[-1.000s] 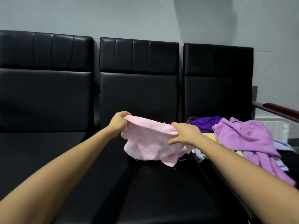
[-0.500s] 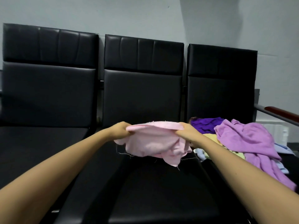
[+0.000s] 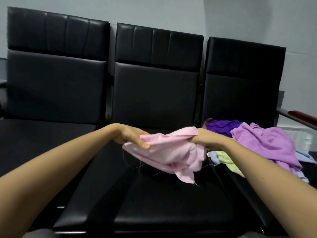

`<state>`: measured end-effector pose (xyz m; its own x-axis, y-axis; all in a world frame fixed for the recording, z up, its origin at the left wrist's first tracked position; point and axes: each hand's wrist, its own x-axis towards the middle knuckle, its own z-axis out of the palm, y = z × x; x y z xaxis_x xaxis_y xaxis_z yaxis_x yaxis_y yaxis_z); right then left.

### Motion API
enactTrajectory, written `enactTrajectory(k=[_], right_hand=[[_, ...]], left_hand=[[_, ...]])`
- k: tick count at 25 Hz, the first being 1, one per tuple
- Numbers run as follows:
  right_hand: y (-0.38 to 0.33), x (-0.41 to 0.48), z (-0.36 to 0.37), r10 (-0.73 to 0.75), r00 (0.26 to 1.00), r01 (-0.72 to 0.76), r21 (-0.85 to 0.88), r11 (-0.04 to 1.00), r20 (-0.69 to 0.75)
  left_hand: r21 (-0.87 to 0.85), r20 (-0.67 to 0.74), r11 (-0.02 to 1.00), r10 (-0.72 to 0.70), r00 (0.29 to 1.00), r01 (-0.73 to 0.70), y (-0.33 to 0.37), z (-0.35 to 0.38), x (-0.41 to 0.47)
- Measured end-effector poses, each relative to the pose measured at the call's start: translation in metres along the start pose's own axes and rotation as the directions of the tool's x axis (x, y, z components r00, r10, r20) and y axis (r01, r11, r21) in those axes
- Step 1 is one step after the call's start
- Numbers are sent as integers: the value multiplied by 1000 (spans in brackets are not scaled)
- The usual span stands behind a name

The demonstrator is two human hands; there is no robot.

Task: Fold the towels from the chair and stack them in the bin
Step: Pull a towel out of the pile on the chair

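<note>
The pink towel (image 3: 173,152), judged light and limp, was gripped at opposite upper edges by the left hand (image 3: 132,136) and the right hand (image 3: 205,140).

A pale grey-blue wall (image 3: 154,11) fills the background. At the far right, a reddish-brown wooden armrest (image 3: 302,116) sits on a dark metal bar (image 3: 283,112). Below it is a white ribbed object (image 3: 295,135), too blurred to identify.

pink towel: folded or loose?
Loose, not folded. The pink towel hangs bunched between the left hand and right hand, both gripping its top edge, a ragged corner dangling above the seat.
</note>
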<state>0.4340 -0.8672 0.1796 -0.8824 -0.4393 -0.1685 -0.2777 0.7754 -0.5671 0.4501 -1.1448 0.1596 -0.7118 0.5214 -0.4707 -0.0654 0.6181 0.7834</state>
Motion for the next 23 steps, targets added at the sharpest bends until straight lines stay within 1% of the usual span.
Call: enactTrajectory(k=[1,2,3,4,5,6,7,9,10,11,12,13,14,15,16,17,18,19,20,22,23], right_hand=[[3,-5,-1,20,995,-35,160,986,98],[7,-5,-3,48,976,-89,189,978,210],[13,-2,-1,98,946,-131,91,987,309],[20,5,3,173,915,-151,-88,985,365],[26,15,8,232,911,-133,-288,948,341],[30,29,12,245,933,-108,-442,891,265],[31,43,15,215,962,-94,-534,840,169],[24,65,9,143,990,-118,-593,796,-5],[13,74,-1,129,988,-153,-595,789,-83],[0,80,-14,106,981,-183,-592,785,-163],[-17,86,-32,70,967,-205,-586,784,-245],[-33,90,-51,28,946,-218,-574,789,-322],[-52,96,-75,-25,916,-219,-549,806,-401],[-69,101,-98,-74,879,-209,-520,828,-471],[-85,104,-120,-116,840,-191,-490,851,-529],[-101,105,-139,-155,800,-165,-461,872,-580],[-113,102,-155,-186,761,-138,-435,890,-622],[-122,99,-165,-212,722,-110,-413,904,-658],[-127,93,-169,-233,690,-88,-399,912,-685],[-127,84,-167,-271,652,-74,-415,907,-708],[-122,79,-163,-288,653,-67,-432,899,-700]], left_hand=[[67,84,993,-106,991,101,-1,0,2],[162,118,968,-210,971,190,-3,0,6],[256,97,932,-288,953,255,-6,2,13],[339,38,891,-334,942,302,-9,5,20],[396,-40,854,-350,936,336,-10,6,28],[410,-92,840,-349,933,355,-11,5,34],[388,-115,844,-355,928,371,-9,1,39],[312,-144,859,-380,914,406,-9,-16,47],[322,-215,850,-363,907,416,-8,-30,50],[357,-348,828,-312,884,433,-3,-45,50],[390,-512,813,-200,835,433,6,-63,49],[380,-662,830,-64,747,408,19,-80,45],[353,-780,862,57,623,363,39,-101,36],[334,-861,890,153,485,312,60,-120,24],[352,-899,896,244,364,271,85,-138,9],[390,-909,886,328,258,249,109,-154,-8],[432,-900,870,396,185,239,129,-166,-23],[464,-886,850,442,140,250,144,-171,-36],[493,-870,829,480,117,265,154,-171,-45],[530,-845,789,524,108,311,159,-165,-57],[536,-841,781,527,123,321,158,-158,-63]])
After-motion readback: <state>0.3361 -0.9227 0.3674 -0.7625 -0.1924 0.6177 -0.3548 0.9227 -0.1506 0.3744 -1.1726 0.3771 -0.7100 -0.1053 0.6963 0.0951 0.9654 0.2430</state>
